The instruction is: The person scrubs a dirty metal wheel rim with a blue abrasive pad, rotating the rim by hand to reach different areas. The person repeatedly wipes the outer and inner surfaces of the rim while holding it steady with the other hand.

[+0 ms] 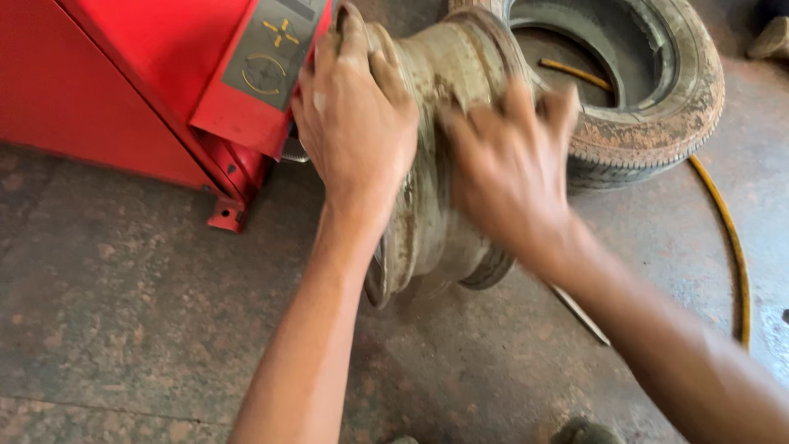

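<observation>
A bare, dirty metal wheel rim (436,230) stands on edge on the concrete floor, right beside a red machine (140,82). My left hand (353,115) grips the rim's upper left flange, fingers curled over its edge. My right hand (509,164) is blurred and lies across the rim's right side, fingers spread over the barrel. The rim's lower edge rests on the floor between my forearms.
A worn tyre (657,115) lies flat on the floor behind the rim. A yellow hose (727,230) runs out of the tyre and curves down the right side. A thin metal bar (579,314) lies on the floor under my right forearm.
</observation>
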